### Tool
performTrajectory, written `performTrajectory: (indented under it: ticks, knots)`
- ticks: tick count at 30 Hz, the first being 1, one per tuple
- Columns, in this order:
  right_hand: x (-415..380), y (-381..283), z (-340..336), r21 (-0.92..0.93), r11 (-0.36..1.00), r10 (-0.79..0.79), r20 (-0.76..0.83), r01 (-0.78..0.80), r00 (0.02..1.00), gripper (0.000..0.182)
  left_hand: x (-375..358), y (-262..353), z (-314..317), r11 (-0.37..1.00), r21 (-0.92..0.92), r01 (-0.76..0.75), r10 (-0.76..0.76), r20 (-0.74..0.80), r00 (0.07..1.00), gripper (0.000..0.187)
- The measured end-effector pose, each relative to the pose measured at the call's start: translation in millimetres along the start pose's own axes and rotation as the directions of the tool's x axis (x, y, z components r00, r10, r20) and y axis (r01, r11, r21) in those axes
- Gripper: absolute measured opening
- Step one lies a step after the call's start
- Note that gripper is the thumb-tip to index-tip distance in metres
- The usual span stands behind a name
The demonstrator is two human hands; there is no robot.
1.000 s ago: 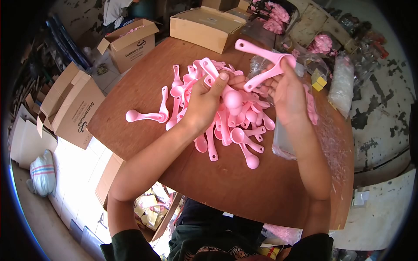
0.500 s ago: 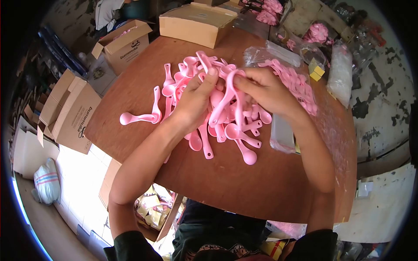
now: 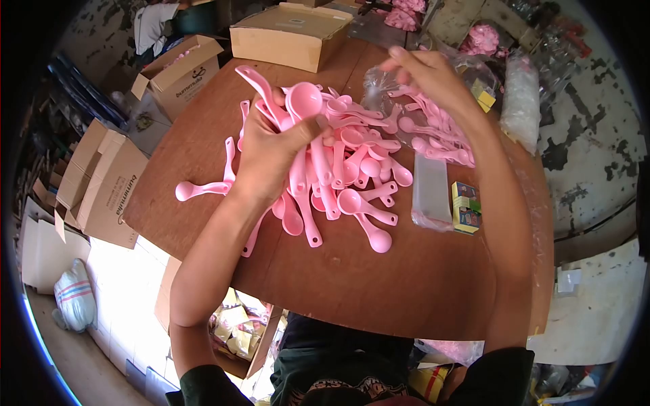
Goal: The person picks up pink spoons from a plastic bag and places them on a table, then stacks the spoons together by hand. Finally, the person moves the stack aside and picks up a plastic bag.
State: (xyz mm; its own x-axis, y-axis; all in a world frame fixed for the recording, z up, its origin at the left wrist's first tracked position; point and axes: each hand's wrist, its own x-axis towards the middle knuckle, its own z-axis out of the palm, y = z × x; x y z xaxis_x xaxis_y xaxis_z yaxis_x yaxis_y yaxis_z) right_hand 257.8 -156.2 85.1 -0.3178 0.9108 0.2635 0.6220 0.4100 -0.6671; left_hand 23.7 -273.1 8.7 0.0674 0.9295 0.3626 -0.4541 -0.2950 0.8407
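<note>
My left hand (image 3: 264, 145) is closed around several pink measuring spoons (image 3: 304, 103), their bowls sticking up above the thumb and fingers. Below and to its right lies a loose pile of the same pink spoons (image 3: 355, 155), with bowls and holed handles overlapping. My right hand (image 3: 430, 74) is raised over the far right side of the table, fingers apart and nothing visible in them. Beneath that hand and wrist is a second row of pink spoons (image 3: 440, 132), beside crumpled clear plastic (image 3: 379, 84).
On the brown table (image 3: 325, 284) lie a stack of clear bags (image 3: 432, 193) and a small yellow box (image 3: 466, 208). A closed carton (image 3: 288, 40) stands at the back. Open cartons (image 3: 183, 71) sit to the left, near another person (image 3: 152, 27). A plastic roll (image 3: 521, 101) is at right.
My right hand has left the spoons and moved up and right. My left hand has shifted left and up, gripping spoons. The yellow box now shows fully.
</note>
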Motion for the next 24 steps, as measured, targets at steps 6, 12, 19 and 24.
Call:
performTrajectory:
  ticks: [6,12,19,24]
  knots:
    - [13.3,146.0,-34.6,-0.523,0.851,0.171,0.362,0.048,0.917,0.018,6.5,0.9,-10.4,0.999,0.018,-0.028,0.029,-0.031,0.999,0.015]
    - [-6.2,160.2,-25.0,-0.643,0.763,0.178,0.306,0.065,0.935,0.021,7.8,-3.7,-8.5,0.998,0.022,0.052,-0.048,-0.153,0.987,0.011]
    - [2.5,157.5,-48.0,-0.143,0.980,-0.154,-0.097,0.139,0.983,0.010,10.6,-22.5,-16.8,0.979,0.204,0.000,0.038,-0.183,0.982,0.038]
    - [-33.6,28.3,-9.7,0.106,0.991,0.058,0.198,-0.080,0.978,0.016,12.9,-28.4,-17.2,0.921,0.389,-0.006,0.086,-0.190,0.978,0.054]
